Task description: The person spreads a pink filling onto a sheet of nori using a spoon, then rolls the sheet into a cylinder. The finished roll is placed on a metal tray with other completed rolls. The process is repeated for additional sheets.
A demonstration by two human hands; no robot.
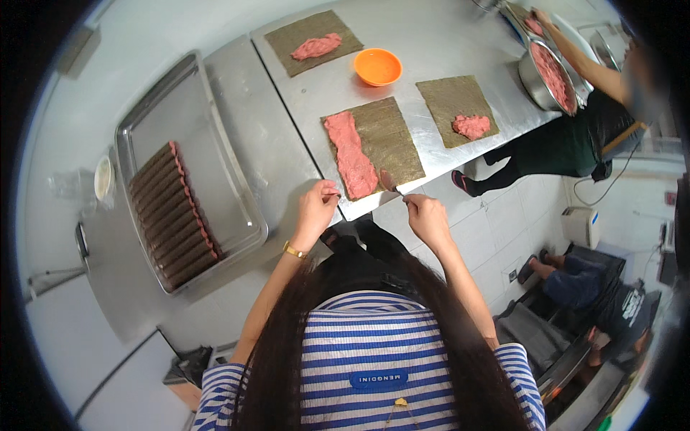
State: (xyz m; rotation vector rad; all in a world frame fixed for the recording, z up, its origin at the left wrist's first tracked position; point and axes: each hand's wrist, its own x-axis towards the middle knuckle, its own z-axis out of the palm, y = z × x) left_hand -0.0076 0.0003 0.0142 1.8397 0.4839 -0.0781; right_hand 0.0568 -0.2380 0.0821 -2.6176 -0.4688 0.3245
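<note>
Minced pink meat (350, 154) is spread in a band along the left side of a dark green seaweed sheet (392, 140) at the table's near edge. My right hand (429, 219) is closed around the handle of a small metal spatula (388, 179), whose blade is over the sheet's near edge, just right of the meat. Beside the sheet's near left corner is my left hand (316, 212), fingers pinched together; whatever they may hold is too small to make out. Another seaweed sheet (445, 97) on the right bears a lump of meat (471, 127).
An orange bowl (377, 67) stands behind the sheet, near a third seaweed sheet (287, 43) with meat. Left is a metal tray (223, 144) of seaweed rolls (172, 215). At far right, a co-worker's arm (589, 68) reaches past a steel bowl (532, 82) of meat.
</note>
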